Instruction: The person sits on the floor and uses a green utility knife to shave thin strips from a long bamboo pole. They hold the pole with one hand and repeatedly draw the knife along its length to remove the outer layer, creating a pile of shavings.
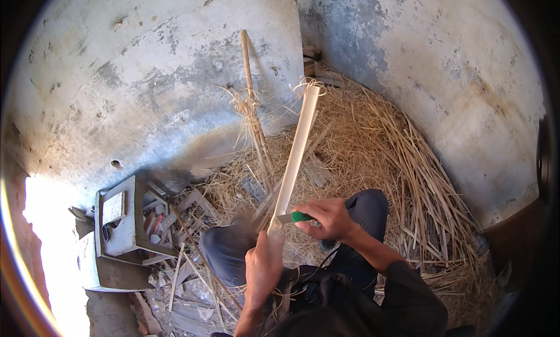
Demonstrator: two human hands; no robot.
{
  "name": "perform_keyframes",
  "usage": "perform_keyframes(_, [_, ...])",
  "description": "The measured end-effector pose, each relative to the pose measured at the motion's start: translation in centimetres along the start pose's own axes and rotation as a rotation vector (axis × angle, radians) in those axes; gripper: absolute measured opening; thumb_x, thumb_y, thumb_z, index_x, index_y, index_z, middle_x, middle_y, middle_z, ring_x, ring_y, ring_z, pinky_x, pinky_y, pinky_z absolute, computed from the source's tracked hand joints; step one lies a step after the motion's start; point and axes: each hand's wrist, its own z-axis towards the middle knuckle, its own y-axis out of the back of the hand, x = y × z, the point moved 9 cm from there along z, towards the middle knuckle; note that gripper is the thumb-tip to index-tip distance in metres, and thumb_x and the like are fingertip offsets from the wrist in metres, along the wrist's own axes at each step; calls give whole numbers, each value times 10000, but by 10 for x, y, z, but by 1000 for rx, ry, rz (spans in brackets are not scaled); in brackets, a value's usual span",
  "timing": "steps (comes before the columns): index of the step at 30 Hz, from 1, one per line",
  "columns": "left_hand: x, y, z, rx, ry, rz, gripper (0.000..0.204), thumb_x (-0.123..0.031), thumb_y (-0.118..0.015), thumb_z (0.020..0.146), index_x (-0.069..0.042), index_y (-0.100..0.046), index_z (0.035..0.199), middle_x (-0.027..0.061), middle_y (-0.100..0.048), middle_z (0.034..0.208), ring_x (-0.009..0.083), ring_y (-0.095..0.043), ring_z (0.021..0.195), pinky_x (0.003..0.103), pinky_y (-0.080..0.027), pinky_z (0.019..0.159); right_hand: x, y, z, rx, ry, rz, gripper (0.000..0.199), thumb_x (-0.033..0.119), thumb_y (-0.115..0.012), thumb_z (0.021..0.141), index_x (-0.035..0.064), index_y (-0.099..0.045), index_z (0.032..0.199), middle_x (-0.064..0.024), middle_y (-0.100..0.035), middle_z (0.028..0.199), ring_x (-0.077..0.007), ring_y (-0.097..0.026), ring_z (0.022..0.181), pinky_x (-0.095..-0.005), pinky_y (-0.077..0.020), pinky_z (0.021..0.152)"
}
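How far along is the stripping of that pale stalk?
Done: a deep heap of dry shavings already covers the floor. In hand: the left hand grips the pale stalk near its lower end, while the right hand presses a green-handled blade against it. Left: cannot tell; another stick leans against the wall.

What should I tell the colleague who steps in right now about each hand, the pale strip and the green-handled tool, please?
Left hand: closed around the near end of the long pale strip, which slants up and away over the straw pile.
Right hand: grip closed on the green-handled blade tool, its blade against the strip just above the left hand.
Done: curled shavings hang at the strip's far end, so some paring seems done.
Left: cannot tell how much; the strip is in hand, not set down.
Nearby: grey stool lying at the left.
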Motion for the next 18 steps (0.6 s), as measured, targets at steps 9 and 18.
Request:
perform_keyframes(9, [-17,1,3,1,-3,-7,217,-98,-650,1014,26,-492,932,265,-607,677,485,-652,663,471,-469,521,6,-1,0,5,38,-85,283,337,-747,921,81,-756,1039,-33,-674,740,-205,-670,588,-338,-529,526])
perform_keyframes(18, [-11,0,0,65,52,-57,208,-99,-654,1009,37,-512,942,254,-609,667,473,-658,665,460,-471,533,8,7,2,-20,103,-190,281,376,-764,903,119,-775,1018,1,-601,672,-168,-608,529,-326,-485,495])
